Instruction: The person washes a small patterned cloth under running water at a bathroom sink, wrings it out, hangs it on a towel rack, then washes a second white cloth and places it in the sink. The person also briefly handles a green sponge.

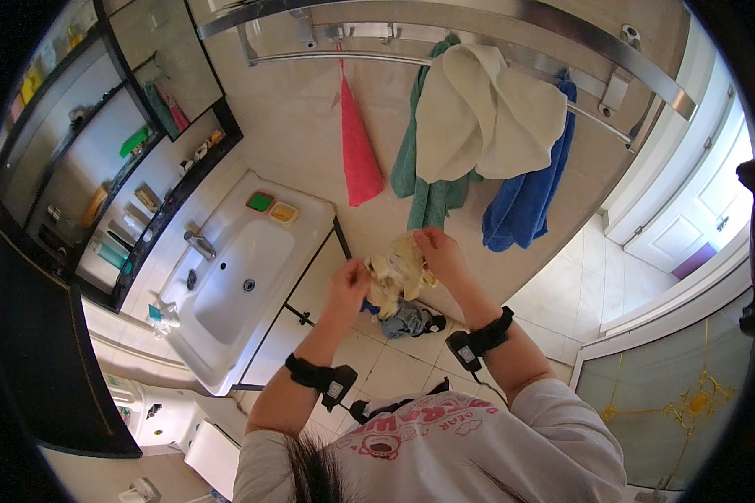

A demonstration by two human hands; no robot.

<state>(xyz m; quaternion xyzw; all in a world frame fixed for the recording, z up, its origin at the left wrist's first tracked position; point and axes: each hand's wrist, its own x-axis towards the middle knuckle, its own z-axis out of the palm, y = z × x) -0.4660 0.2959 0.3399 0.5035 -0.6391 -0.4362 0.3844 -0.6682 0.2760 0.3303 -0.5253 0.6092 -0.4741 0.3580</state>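
Note:
A crumpled pale yellow cloth (395, 273) hangs between my two hands. Its left edge is pinched by the fingers of my left hand (350, 286), close to the front corner of the washbasin cabinet. My right hand (441, 253) grips the upper right side, just below a hanging green towel (425, 201). Past the cloth, a bunched grey garment (409, 319) is seen low near the floor, with a bit of blue fabric (369, 307) beside it. Folds hide part of the cloth, and what supports the grey garment cannot be made out.
A metal towel rack (352, 55) carries a red cloth (357, 151), a cream towel (478, 119) and a blue towel (525, 201). At left stands a white washbasin (226, 320) with a faucet (199, 244) and two soap boxes (272, 207). A white door (698, 195) is at right.

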